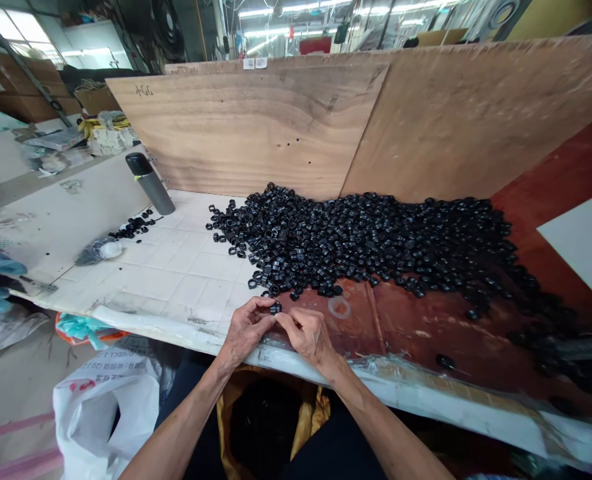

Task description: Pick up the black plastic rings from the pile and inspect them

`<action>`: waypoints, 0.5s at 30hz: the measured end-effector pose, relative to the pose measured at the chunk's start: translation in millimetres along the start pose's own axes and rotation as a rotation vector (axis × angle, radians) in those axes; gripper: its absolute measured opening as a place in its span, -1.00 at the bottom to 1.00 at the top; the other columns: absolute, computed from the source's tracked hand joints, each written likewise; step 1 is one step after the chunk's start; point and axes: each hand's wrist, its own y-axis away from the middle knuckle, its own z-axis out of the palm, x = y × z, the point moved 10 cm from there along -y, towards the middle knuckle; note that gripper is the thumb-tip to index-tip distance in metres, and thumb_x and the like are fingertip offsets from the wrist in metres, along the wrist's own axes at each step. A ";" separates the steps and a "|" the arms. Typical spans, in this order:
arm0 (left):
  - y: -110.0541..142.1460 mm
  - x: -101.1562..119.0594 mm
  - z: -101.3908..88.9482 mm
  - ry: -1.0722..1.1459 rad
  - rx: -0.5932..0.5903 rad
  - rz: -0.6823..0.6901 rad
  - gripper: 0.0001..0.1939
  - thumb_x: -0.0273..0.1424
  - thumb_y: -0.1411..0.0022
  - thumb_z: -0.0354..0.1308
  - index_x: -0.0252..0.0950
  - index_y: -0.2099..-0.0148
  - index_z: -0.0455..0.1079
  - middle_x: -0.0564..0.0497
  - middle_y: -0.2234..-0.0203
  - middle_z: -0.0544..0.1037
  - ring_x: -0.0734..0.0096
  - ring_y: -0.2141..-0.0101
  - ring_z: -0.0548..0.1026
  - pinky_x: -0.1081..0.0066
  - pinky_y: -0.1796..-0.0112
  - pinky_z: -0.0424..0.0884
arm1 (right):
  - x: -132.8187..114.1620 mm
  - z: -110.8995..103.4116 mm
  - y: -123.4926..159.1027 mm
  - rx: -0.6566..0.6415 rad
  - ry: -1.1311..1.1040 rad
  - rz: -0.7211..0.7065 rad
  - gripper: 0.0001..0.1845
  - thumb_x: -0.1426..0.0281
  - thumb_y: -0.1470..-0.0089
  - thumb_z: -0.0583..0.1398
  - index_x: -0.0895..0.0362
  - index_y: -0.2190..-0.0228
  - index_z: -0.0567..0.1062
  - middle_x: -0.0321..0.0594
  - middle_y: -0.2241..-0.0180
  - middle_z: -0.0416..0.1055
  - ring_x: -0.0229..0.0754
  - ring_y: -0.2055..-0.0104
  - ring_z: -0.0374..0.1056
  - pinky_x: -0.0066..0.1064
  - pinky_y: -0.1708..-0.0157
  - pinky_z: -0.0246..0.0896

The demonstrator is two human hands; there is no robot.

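Observation:
Between the thumb and fingers of my left hand (245,328) is a small black plastic ring (275,308), pinched just above the table's front edge. My right hand (308,333) is closed in a pinch right beside it, fingertips close to the ring. Whatever those right fingertips grip, if anything, is too small to make out. Beyond both hands spreads a large heap of similar black rings (336,240), reaching from the white left part of the table to the red-brown right part.
A dark bottle (151,185) stands at the left, near a small group of black pieces (135,227) and a plastic bag (99,251). Wooden boards (256,127) wall off the back. Below the edge hangs an open yellow sack (226,413); a white sack (103,407) is to its left.

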 end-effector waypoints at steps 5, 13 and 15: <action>-1.7 -1.0 -4.3 -0.020 0.029 0.022 -0.65 -0.32 -0.06 0.45 -0.29 0.12 0.49 0.01 0.25 0.65 0.47 0.35 0.59 0.47 0.26 0.50 | 0.9 1.5 -1.0 -0.035 -0.108 0.038 -0.78 0.27 -0.20 0.23 0.12 0.43 0.49 -0.40 0.63 0.24 -0.31 0.62 0.15 -0.47 0.56 0.06; 0.8 3.0 0.0 -0.008 0.009 0.017 -0.65 -0.31 -0.07 0.45 -0.29 0.12 0.48 0.01 0.27 0.66 0.45 0.34 0.61 0.46 0.25 0.53 | -0.3 -5.8 -4.0 0.007 -0.065 0.044 -0.70 0.27 -0.19 0.22 0.10 0.55 0.40 -0.35 0.62 0.30 -0.27 0.57 0.22 -0.45 0.49 0.17; 1.0 3.5 2.5 -0.008 -0.016 0.013 -0.65 -0.30 -0.08 0.44 -0.30 0.12 0.47 -0.01 0.27 0.66 0.42 0.34 0.62 0.44 0.24 0.54 | 1.7 -6.1 -4.7 0.016 -0.092 0.058 -0.78 0.29 -0.17 0.23 0.11 0.48 0.45 -0.31 0.55 0.38 -0.26 0.54 0.28 -0.46 0.48 0.22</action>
